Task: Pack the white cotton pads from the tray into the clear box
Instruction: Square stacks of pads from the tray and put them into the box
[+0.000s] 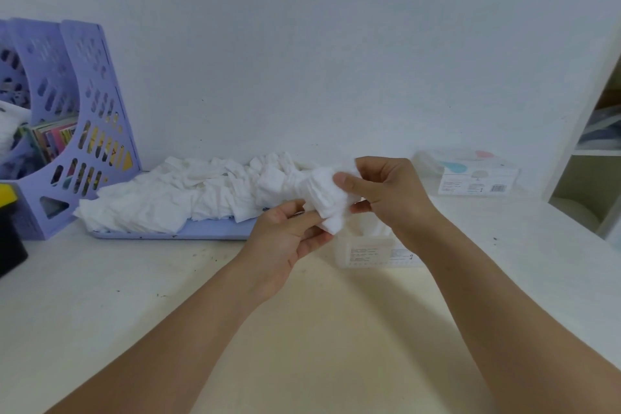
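Note:
A heap of white cotton pads [188, 193] lies on a lilac tray [215, 232] against the wall. Both hands hold a small stack of pads [327, 200] just right of the tray. My left hand [285, 239] grips the stack from below and my right hand [383, 191] pinches its top with thumb and fingers. The clear box [373, 250], with a printed label and some pads inside, stands on the table directly under the stack, partly hidden by my right wrist.
A lilac file rack [77, 118] with books stands at the left, and a black and yellow object [10, 228] sits at the left edge. A second labelled box [473, 175] stands by the wall at the right, beside a white shelf unit [591, 151].

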The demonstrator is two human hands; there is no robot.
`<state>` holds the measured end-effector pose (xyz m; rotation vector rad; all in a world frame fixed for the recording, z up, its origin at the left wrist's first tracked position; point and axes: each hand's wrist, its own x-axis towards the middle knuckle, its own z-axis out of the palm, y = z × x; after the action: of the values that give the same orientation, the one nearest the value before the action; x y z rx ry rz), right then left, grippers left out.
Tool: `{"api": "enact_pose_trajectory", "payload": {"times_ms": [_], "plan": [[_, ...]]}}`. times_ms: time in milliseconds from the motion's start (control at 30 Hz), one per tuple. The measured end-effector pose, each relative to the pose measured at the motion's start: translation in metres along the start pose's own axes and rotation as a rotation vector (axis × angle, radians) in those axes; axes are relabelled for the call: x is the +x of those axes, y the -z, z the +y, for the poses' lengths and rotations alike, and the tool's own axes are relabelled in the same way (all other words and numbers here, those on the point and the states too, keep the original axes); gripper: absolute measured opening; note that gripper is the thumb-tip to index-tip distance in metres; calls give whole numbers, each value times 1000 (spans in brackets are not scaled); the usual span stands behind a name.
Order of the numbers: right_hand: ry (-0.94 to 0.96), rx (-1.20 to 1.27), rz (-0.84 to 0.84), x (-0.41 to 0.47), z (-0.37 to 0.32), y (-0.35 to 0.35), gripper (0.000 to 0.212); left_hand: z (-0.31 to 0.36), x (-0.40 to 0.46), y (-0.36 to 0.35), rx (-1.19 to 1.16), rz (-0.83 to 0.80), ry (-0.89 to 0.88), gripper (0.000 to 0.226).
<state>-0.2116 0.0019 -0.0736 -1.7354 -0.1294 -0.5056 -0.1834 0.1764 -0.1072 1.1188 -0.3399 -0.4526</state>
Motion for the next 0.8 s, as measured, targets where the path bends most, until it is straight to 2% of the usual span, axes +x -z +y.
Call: {"api": "enact_pose_trajectory", "payload": {"times_ms": [200,300,467,567,700,800], "plan": [[34,-62,-5,2,3,3,21,3,-1,-1,-5,-17,-3,30],[71,-88,20,3,6,3,27,4,0,-2,-81,17,31,24],[78,-120,61,3,7,2,14,3,1,-2,-90,24,27,37],[92,-144,102,3,6,0,18,1,1,-2,-110,19,36,37],[128,-219,148,3,4,-5,18,1,2,-1,-154,22,74,24],[151,-257,145,1,3,-6,18,2,1,-3,-187,47,105,30]]}}
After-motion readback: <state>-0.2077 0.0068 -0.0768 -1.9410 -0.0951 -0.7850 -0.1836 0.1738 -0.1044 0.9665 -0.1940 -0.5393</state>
